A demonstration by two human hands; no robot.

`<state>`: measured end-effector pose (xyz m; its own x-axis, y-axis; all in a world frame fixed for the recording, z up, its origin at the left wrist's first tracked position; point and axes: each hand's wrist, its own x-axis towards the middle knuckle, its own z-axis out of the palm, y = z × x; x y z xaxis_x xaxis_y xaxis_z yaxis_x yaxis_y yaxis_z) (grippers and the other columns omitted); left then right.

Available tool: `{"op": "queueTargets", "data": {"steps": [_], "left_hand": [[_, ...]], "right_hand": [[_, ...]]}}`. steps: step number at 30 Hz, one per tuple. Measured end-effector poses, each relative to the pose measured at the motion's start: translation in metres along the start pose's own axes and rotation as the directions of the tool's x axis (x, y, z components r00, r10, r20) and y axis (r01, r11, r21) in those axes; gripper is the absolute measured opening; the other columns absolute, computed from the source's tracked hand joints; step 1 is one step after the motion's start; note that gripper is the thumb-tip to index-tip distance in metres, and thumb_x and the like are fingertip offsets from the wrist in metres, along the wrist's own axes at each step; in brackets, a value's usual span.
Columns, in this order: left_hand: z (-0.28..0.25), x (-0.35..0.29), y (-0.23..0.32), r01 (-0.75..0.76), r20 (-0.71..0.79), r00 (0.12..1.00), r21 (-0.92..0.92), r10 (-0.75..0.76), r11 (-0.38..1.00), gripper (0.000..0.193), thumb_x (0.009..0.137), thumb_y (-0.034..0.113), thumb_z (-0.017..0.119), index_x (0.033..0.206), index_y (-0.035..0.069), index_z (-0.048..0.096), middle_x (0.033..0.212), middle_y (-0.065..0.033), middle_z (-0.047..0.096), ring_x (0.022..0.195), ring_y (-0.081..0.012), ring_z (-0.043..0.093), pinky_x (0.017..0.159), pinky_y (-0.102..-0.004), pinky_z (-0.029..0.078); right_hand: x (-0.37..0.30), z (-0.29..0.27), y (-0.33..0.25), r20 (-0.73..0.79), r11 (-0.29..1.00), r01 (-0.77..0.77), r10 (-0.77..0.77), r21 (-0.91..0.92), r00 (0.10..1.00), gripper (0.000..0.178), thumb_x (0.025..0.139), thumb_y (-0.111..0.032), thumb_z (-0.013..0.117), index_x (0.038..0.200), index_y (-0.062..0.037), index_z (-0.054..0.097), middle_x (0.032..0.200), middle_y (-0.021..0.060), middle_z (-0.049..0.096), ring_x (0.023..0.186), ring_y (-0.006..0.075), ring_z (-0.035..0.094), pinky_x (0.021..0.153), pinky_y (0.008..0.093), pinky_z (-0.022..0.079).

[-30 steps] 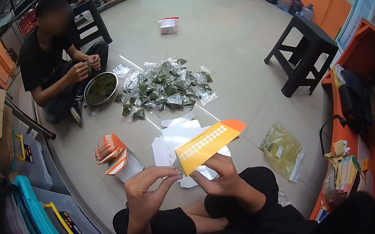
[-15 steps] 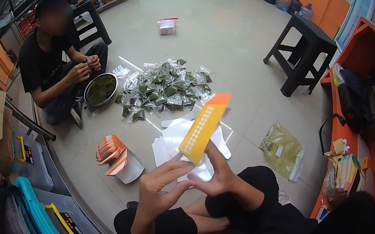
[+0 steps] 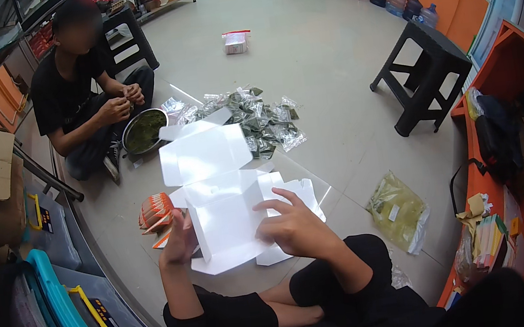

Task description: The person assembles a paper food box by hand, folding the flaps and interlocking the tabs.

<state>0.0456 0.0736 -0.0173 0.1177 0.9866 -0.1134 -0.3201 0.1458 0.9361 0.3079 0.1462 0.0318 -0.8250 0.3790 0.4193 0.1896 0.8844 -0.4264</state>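
Observation:
A cardboard box blank [image 3: 220, 199] lies spread open between my hands, its white inner side up and its flaps standing out. My left hand [image 3: 179, 240] grips its left edge, thumb up and the fingers partly hidden behind the card. At the right edge, my right hand [image 3: 298, 225] has its fingers apart, some tips against the side flap. Under the blank, more white blanks [image 3: 303, 198] lie on the floor. To the left is a stack of orange-and-white folded cartons [image 3: 154, 212], partly covered by my left hand and the blank.
Beyond the blank lies a pile of clear packets with green contents [image 3: 263, 120]. A co-worker [image 3: 77, 95] sits far left beside a metal bowl [image 3: 145, 131]. A plastic bag [image 3: 399, 211] lies right, a black stool [image 3: 422, 73] behind it. Toolboxes [image 3: 85, 306] line the left.
The carton between my hands has opened from a folded shape showing its yellow-orange outside to a spread white inside. My left hand moved left; my right hand loosened its fingers.

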Motion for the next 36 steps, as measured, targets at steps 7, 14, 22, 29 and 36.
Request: {"op": "queueTargets", "data": {"steps": [7, 14, 22, 29, 36], "left_hand": [[0.01, 0.013, 0.007, 0.2, -0.132, 0.978, 0.341, -0.164, 0.918, 0.066, 0.088, 0.018, 0.045, 0.145, 0.004, 0.016, 0.128, -0.0121, 0.043, 0.109, -0.017, 0.046, 0.092, -0.0285, 0.04], [0.05, 0.027, -0.001, 0.178, -0.244, 0.966, 0.372, -0.089, 0.911, 0.04, 0.094, 0.016, 0.037, 0.13, -0.001, 0.039, 0.114, -0.0084, 0.052, 0.098, -0.0139, 0.051, 0.087, -0.0278, 0.041], [0.043, 0.035, -0.019, -0.043, -0.29, 0.955, 0.061, 0.059, 0.997, 0.04, 0.098, 0.023, 0.038, 0.129, -0.002, 0.04, 0.117, -0.0084, 0.053, 0.103, -0.0143, 0.053, 0.09, -0.0285, 0.042], [0.036, 0.04, -0.023, -0.201, -0.283, 0.928, 0.166, 0.242, 0.965, 0.042, 0.098, 0.024, 0.045, 0.132, 0.0, 0.04, 0.12, -0.0082, 0.054, 0.107, -0.0155, 0.055, 0.093, -0.0304, 0.044], [0.038, 0.04, -0.021, -0.27, -0.286, 0.909, 0.151, 0.304, 0.951, 0.034, 0.097, 0.021, 0.048, 0.123, -0.001, 0.049, 0.113, -0.0075, 0.059, 0.102, -0.0112, 0.054, 0.088, -0.0258, 0.042]], "right_hand": [[-0.007, 0.006, 0.0, 0.061, 0.972, -0.144, 0.158, -0.188, 0.986, 0.017, 0.068, -0.008, 0.063, 0.083, -0.0103, 0.057, 0.098, 0.0039, 0.06, 0.123, 0.0302, 0.043, 0.108, 0.0559, 0.021], [0.0, 0.029, -0.025, -0.041, 0.951, -0.229, 0.225, -0.21, 0.973, 0.027, 0.077, -0.031, 0.069, 0.095, -0.0116, 0.062, 0.106, 0.0063, 0.058, 0.121, 0.0317, 0.043, 0.107, 0.0614, 0.015], [0.009, 0.04, -0.014, -0.333, 0.972, -0.233, 0.214, -0.019, 0.919, 0.008, 0.076, -0.013, 0.07, 0.079, -0.0079, 0.065, 0.078, 0.0042, 0.059, 0.074, 0.0208, 0.06, 0.064, 0.0342, 0.047], [0.008, 0.045, 0.005, -0.426, 0.974, -0.187, 0.225, 0.13, 0.876, 0.006, 0.077, -0.007, 0.066, 0.079, -0.0042, 0.061, 0.073, 0.0074, 0.056, 0.059, 0.0235, 0.057, 0.052, 0.0324, 0.046], [0.006, 0.051, 0.01, -0.458, 0.964, -0.186, 0.254, 0.187, 0.852, 0.006, 0.078, -0.005, 0.067, 0.075, -0.0022, 0.062, 0.068, 0.0059, 0.057, 0.052, 0.0151, 0.056, 0.046, 0.0265, 0.043]]}}
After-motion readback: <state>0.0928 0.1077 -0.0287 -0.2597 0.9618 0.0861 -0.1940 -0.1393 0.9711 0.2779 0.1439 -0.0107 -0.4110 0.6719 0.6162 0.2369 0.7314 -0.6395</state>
